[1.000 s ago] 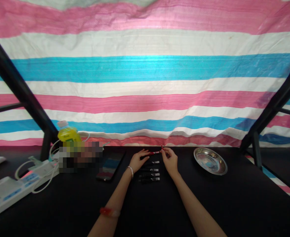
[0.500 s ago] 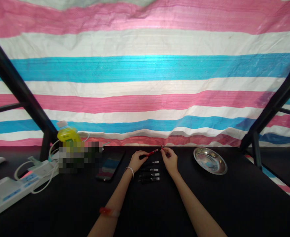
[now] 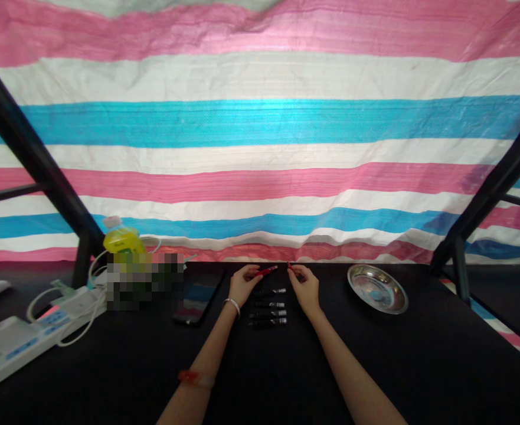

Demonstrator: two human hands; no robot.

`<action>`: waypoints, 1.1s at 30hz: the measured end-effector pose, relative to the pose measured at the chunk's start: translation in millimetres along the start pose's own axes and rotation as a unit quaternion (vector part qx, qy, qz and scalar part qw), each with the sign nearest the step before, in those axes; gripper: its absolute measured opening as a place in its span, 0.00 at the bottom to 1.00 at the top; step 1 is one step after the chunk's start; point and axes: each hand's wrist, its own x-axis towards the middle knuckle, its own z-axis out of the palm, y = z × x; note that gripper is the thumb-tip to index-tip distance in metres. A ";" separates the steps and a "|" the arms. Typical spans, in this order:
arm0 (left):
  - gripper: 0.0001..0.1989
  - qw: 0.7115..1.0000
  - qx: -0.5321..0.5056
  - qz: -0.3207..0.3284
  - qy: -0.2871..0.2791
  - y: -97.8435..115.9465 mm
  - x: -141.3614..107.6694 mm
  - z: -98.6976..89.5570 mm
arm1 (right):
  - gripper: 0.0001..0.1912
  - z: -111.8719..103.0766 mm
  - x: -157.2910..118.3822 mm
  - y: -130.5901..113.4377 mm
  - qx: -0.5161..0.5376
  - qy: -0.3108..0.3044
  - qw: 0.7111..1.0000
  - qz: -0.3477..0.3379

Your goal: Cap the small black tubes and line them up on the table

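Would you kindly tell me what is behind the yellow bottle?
Behind the yellow bottle, the striped plastic sheet shows around its cap. What its body covers is hidden, and its base is pixelated.

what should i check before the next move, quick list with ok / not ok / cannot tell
1. Left hand has the slim red item: ok, one end sticks out past the fingers.
2. Right hand has the small red piece: ok, at the fingertips.
3. Either grip firm enough: cannot tell.
4. Red item and red piece apart: ok, a gap shows.
5. Four slim black items lying side by side: ok.
6. Metal dish away from both hands: ok, off to the right.
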 end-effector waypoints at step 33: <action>0.22 0.961 -0.239 -0.140 0.024 8.8 1.1 -5.1 | 0.09 -0.9 -6.5 -16.8 -0.086 -0.049 0.994 -0.055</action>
